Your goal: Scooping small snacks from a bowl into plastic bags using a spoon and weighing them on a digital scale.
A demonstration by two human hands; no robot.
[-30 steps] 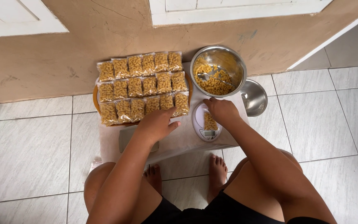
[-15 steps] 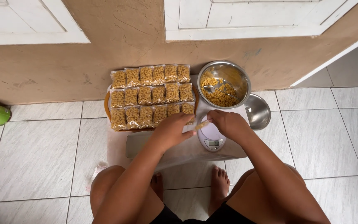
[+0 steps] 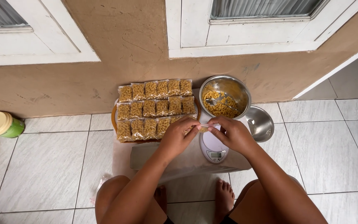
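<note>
My left hand and my right hand hold one small clear bag of yellow pasta between them by its top edge, just above the white kitchen scale. The bag hangs mostly hidden behind my fingers. To the left lies a round tray covered with rows of several filled pasta bags. Behind the scale stands a steel bowl with loose pasta and a spoon in it.
An empty smaller steel bowl sits right of the scale. A green jar with a pale lid stands at far left by the tan wall. A pale cloth lies under the scale. My bare feet rest on the tiled floor below.
My right hand lifted the pasta bag off the scale, and my left hand came over from the tray to grasp it too. The camera view shifted upward.
</note>
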